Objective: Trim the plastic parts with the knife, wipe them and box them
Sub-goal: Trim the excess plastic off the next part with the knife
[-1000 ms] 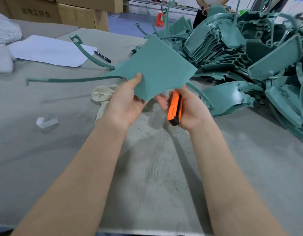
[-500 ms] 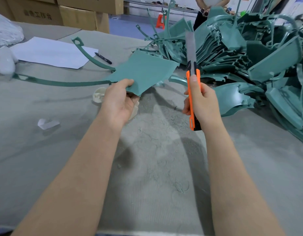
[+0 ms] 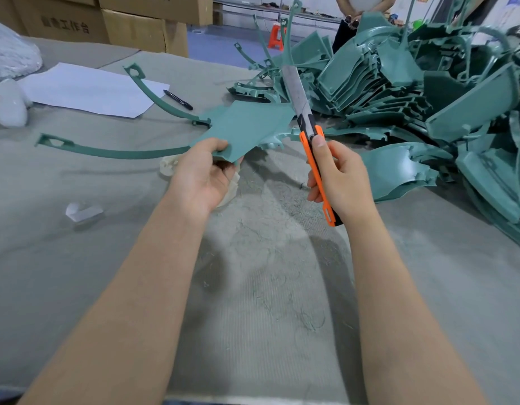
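Plastic part pinched by left hand fingers — right hand fingers wrap knife.

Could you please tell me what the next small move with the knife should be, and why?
Probably lower the utility knife onto an edge of the green plastic part: the right hand holds it with the blade pointing up and away, while the left hand grips the part ready.

We're on a factory finishing bench: a heap of identical green moulded parts fills the upper right, and printed cartons stack up in the upper left. The grey felt table carries plastic shavings at centre, with paper and a pen further back.
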